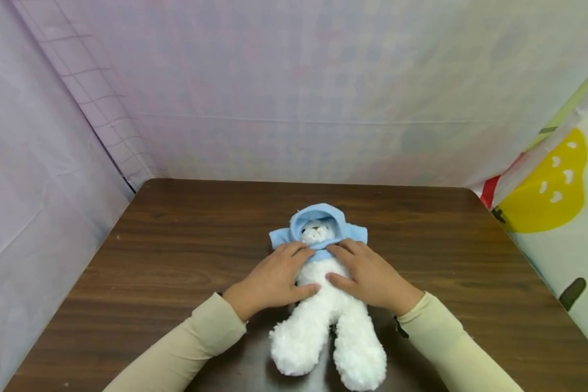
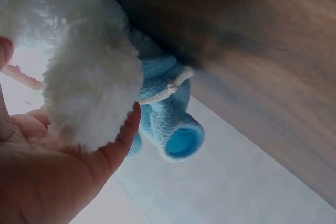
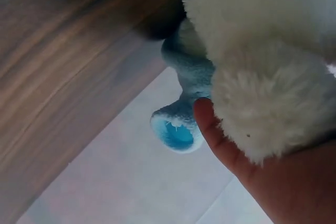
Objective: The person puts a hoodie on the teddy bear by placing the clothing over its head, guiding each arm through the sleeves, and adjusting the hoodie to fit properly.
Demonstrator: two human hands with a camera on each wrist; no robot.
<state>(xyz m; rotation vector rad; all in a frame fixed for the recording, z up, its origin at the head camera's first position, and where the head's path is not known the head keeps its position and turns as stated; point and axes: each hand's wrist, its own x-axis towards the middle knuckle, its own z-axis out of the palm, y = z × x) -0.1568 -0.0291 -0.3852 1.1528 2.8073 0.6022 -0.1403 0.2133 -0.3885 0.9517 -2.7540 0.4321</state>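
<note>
A white plush toy with long furry legs lies on its back on the table. It wears a light blue hoodie, the hood up around its head. My left hand rests along one side of its body, fingertips on the hoodie's lower edge and thumb on the belly. On the other side my right hand lies the same way, thumb spread from the fingers. The left wrist view has white fur close over the palm and a hollow sleeve end beyond. A second sleeve opening shows past a right fingertip.
A dark brown wooden table carries the toy near its middle. Pale patterned cloth hangs behind the far edge and down the left side. At the right hangs a cloth with a yellow print.
</note>
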